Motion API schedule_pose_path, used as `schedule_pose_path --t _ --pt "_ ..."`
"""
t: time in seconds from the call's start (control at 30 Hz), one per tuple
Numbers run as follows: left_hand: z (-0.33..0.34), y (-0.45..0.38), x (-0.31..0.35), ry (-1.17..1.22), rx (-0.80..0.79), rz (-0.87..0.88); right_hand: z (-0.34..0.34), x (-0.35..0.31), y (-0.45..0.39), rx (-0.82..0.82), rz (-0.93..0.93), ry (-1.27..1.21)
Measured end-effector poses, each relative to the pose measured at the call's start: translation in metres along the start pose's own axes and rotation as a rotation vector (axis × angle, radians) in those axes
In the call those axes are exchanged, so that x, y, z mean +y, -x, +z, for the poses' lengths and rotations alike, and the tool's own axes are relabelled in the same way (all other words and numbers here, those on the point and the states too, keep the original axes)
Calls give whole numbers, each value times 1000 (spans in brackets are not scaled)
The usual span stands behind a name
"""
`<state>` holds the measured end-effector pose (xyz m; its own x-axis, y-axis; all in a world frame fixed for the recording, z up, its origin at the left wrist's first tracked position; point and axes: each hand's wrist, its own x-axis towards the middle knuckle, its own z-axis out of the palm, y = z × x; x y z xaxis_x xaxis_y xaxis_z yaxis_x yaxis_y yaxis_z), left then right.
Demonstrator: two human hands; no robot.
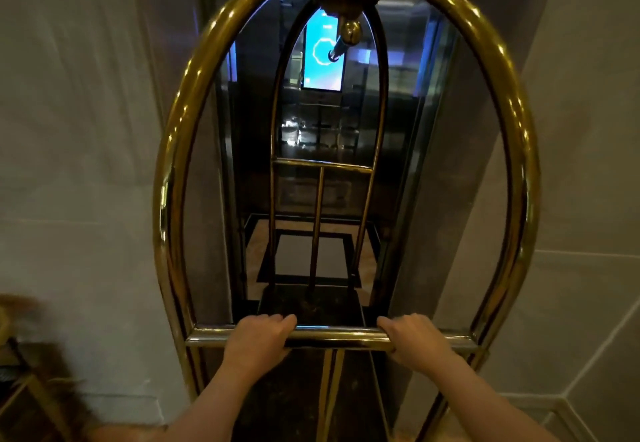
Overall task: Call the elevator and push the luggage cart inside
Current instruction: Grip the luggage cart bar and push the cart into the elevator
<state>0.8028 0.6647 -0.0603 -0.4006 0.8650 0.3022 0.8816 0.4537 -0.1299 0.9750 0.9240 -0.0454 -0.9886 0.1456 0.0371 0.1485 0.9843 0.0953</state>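
A brass luggage cart (173, 150) with tall arched frames fills the view, and its dark deck (311, 303) carries no bags. Both hands grip the near horizontal handle bar (339, 334): my left hand (258, 337) left of centre, my right hand (412, 337) right of centre. The cart's front end stands at the threshold of the open elevator (311, 199), whose doors are drawn back. Inside, the elevator floor (311, 258) shows a pale square with a dark border.
Pale marble walls (86, 164) flank the doorway on both sides, leaving a narrow opening slightly wider than the cart. A lit blue screen (322, 53) hangs on the elevator's mirrored back wall. A wooden piece of furniture (20, 372) sits at the lower left.
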Motion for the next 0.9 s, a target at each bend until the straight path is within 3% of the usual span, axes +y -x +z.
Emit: schedule_pose_path --t 0.33,0.9 --pt "26 -81 -40 79 56 -14 13 43 -80 -2 72 -1" --pt "56 -172 -77 82 108 -8 13 101 -171 50 -73 3"
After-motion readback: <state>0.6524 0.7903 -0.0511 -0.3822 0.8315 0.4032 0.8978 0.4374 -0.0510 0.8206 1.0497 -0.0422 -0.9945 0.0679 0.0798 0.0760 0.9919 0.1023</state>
